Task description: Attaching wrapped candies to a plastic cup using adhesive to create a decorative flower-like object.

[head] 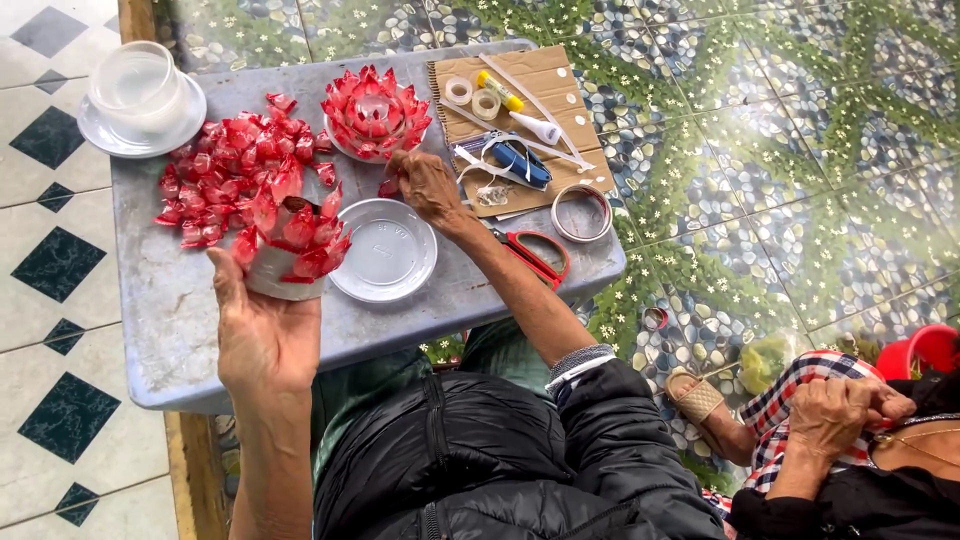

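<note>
Flat brown cardboard sheet (545,75) lies at table's far right corner, craft bits on it. Glue tube (540,128), white, rests on it. No signs, screens.

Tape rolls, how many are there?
3: two small tape rolls lie side by side on the cardboard; one bigger roll lies beside the red scissors.

The near left part of the grey table (170,330) is bare, so a hand can move there. The pile of red folded petals (225,170), white lid (385,250), red scissors (535,252) and cardboard sheet (545,75) block the rest.
</note>
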